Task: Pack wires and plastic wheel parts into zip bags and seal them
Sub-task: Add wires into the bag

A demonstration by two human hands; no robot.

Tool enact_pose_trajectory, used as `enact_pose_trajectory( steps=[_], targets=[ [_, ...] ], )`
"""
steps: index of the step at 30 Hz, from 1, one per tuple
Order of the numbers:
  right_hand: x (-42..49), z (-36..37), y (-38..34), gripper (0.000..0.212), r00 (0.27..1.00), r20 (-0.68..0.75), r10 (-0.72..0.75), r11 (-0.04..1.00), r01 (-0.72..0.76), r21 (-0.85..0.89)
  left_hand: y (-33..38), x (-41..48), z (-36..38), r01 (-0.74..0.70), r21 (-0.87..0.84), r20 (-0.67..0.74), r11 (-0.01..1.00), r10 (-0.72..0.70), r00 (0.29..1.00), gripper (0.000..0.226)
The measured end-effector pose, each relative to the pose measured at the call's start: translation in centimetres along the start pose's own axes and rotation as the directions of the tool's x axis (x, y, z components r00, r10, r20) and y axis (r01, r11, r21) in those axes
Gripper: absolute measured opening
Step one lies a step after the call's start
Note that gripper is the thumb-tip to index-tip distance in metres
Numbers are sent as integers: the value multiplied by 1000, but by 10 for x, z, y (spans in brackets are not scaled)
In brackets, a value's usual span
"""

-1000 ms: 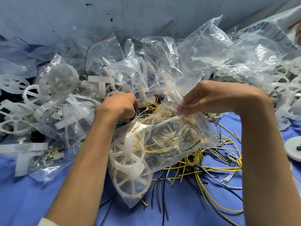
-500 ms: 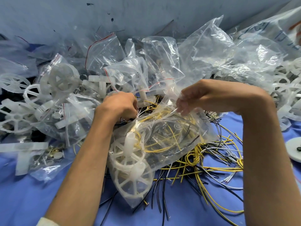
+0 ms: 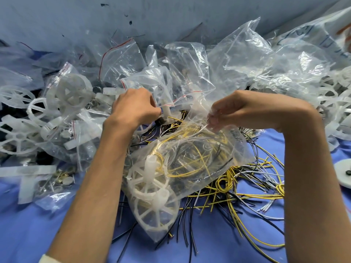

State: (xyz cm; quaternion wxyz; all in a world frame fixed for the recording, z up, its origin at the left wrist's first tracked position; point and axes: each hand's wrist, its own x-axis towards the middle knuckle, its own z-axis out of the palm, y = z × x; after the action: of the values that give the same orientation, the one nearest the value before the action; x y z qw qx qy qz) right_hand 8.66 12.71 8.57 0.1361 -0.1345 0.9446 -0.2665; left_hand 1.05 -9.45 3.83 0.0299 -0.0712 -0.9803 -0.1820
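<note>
Since a moment earlier, the left hand [image 3: 134, 109] had shifted up from the zip bag [image 3: 235, 149] toward the pile behind, fingers curled beside a small white plastic piece [image 3: 167, 110]; its grip could not be told. The right hand [image 3: 228, 114] pinched the bag's mouth. The zip bag, holding yellow wires [image 3: 182, 168] and wheel parts [image 3: 152, 188], lay on loose wires [image 3: 256, 194].

zip bag [image 3: 199, 168] pinched by the right hand [image 3: 233, 112]: one
spoked wheels [image 3: 152, 183] inside it: two
loose wires [image 3: 247, 188] below the right hand: too many to count
filled bags [image 3: 81, 133] left of the left hand [image 3: 134, 107]: several
white disc [image 3: 344, 173] right of the right hand: one
</note>
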Motion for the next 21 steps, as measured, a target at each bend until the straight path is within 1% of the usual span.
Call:
enact_pose_trajectory(
  steps=[6, 9, 11, 13, 15, 17, 19, 21],
  targets=[
    [-1, -1, 1, 8, 1000, 19, 10, 1000, -9, -27, -5, -2, -7, 21, -67, 1, 998, -21, 1000, 17],
    [-2, -1, 1, 7, 1000, 8, 2, 1000, -1, -24, -5, -2, -13, -10, -90, 13, 996, 12, 1000, 13],
    [-2, -1, 1, 8, 1000, -13, -18, 1000, 18, -22, -1, -4, -16, -77, -179, 81, 981, 93, 992, 8],
    [0, 0, -1, 12, 998, -42, -44, 999, 45, 24, 9, -9, -17, -166, -287, 187, 943, 225, 956, 10],
    [4, 4, -3, 20, 996, -71, -58, 993, 65, 101, 24, -14, -11, -278, -284, 277, 918, 356, 893, 25],
    [8, 6, -4, 24, 990, -110, -83, 989, 96, 115, 39, -20, -1, -375, -253, 319, 892, 443, 838, 35],
    [12, 7, -2, 24, 984, -141, -109, 984, 126, 122, 46, -21, 5, -384, -280, 311, 880, 462, 831, 39],
    [13, 6, 2, 25, 983, -153, -98, 980, 122, 159, 40, -17, 2, -355, -267, 286, 896, 426, 859, 33]
  ],
)
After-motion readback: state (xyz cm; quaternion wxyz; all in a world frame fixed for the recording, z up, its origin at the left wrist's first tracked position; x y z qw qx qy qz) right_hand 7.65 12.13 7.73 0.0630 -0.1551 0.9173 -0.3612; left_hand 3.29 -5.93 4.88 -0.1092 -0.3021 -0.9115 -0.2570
